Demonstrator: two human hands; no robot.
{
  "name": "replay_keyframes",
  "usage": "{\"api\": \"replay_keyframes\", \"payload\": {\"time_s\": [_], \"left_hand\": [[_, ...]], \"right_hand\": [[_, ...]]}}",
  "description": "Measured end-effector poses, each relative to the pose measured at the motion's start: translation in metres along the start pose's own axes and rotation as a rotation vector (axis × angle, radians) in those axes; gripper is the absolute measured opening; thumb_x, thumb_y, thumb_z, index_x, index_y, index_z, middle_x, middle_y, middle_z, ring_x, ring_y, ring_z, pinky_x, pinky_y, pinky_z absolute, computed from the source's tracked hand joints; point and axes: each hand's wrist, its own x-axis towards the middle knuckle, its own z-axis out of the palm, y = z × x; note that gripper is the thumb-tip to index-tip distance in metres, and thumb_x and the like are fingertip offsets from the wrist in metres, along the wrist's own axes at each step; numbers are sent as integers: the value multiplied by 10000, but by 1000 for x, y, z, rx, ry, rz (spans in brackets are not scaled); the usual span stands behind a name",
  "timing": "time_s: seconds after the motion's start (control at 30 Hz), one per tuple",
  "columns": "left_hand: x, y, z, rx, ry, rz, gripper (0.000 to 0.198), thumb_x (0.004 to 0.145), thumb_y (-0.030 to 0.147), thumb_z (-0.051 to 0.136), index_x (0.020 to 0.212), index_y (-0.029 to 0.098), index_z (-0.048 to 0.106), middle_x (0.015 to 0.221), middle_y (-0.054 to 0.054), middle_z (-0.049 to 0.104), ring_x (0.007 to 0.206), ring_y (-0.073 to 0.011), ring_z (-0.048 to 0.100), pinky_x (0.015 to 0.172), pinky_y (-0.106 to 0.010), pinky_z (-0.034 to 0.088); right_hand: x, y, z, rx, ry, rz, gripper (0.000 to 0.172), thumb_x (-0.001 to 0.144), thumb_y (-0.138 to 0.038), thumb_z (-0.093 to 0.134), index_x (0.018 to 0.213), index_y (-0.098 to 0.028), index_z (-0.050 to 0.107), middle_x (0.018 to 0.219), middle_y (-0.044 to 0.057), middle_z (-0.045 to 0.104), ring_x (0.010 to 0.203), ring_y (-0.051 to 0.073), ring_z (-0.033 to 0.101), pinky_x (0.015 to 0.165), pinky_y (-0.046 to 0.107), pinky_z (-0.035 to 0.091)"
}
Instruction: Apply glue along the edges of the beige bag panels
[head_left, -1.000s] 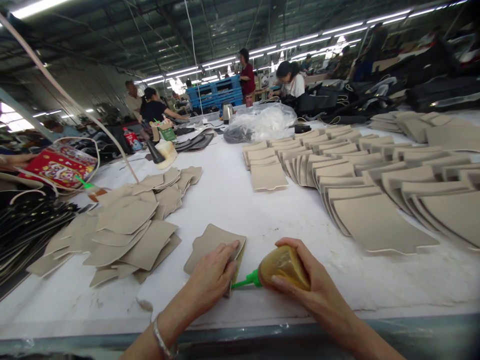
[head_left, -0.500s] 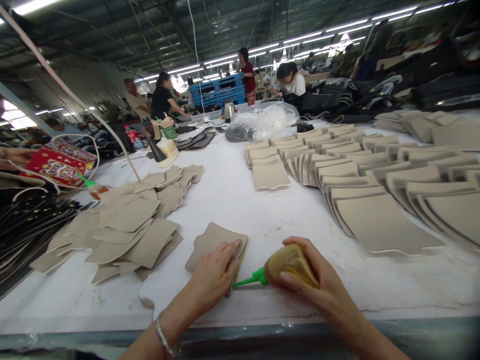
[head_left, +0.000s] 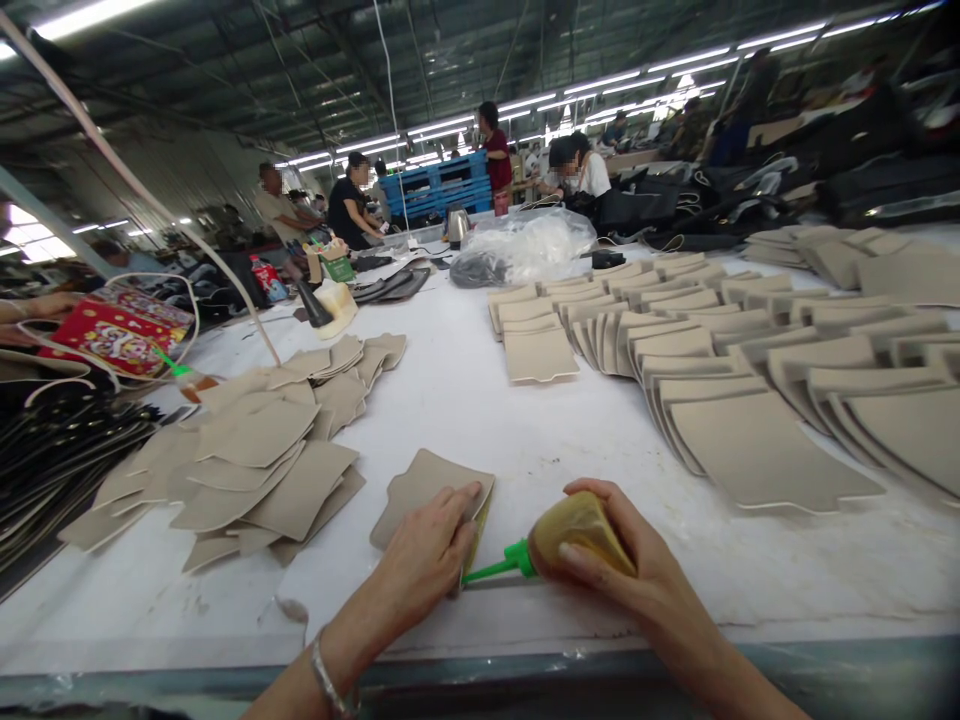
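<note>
My left hand (head_left: 424, 556) presses flat on a beige cut piece (head_left: 420, 487) lying near the front edge of the white table (head_left: 465, 400), fingers at the piece's right edge. My right hand (head_left: 626, 566) grips a squeezable amber glue bottle (head_left: 574, 531) lying on its side. Its green nozzle (head_left: 496, 567) points left, with the tip at the lower right edge of the piece, just under my left fingers.
A loose heap of beige cut pieces (head_left: 255, 450) lies to the left. Overlapped rows of larger beige pieces (head_left: 750, 360) cover the right side. A second glue bottle (head_left: 187, 380), a red printed bag (head_left: 120, 335) and a plastic bag (head_left: 525, 240) sit farther off. Other people work at the far end.
The glue bottle and my right hand have shifted slightly right and toward me along the piece's edge. My left hand stays pressed on the piece.
</note>
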Motion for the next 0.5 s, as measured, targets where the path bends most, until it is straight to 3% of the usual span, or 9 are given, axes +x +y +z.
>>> {"api": "replay_keyframes", "payload": {"time_s": [0.1,0.17,0.27,0.33,0.43,0.5], "left_hand": [[0,-1,0,-24,12,-8,473,908,218,357,1357,142,481,1100,-87,585,969,-253,557,830,-344,416],[-1,-1,0,-54,18,-8,470,904,234,367,1349,147,489,1034,-75,592,932,-248,559,806,-336,415],[-4,-4,-1,-142,32,12,436,903,283,383,1293,161,536,950,-52,581,871,-228,559,790,-317,424],[-6,-11,-4,-126,138,-22,427,907,327,378,1263,166,549,989,-60,560,886,-226,554,797,-316,427],[-8,-31,-12,76,374,-218,477,891,362,367,1293,140,498,1091,-100,522,950,-255,543,815,-351,412],[-6,-48,-18,168,377,-334,495,860,365,389,1279,118,482,1052,-109,536,934,-268,554,807,-366,400]], "right_hand": [[5,0,-5,247,58,65,522,792,-518,726,1139,-204,494,895,16,618,843,217,577,775,301,483],[10,-2,-10,480,94,159,571,717,-503,795,1103,-164,547,958,72,643,901,260,593,779,332,525],[17,-8,-23,826,258,342,605,586,-331,890,1073,-123,598,1070,137,636,907,296,618,701,349,586],[22,-14,-35,1029,391,414,485,662,-203,805,1096,-128,600,1118,149,619,862,285,638,639,355,605],[26,-23,-54,1222,489,403,351,847,-172,554,1194,-120,571,1123,191,591,834,285,649,576,341,605],[28,-27,-66,1293,489,365,385,920,-220,436,1272,-93,529,1088,221,579,821,288,648,562,323,602]]}}
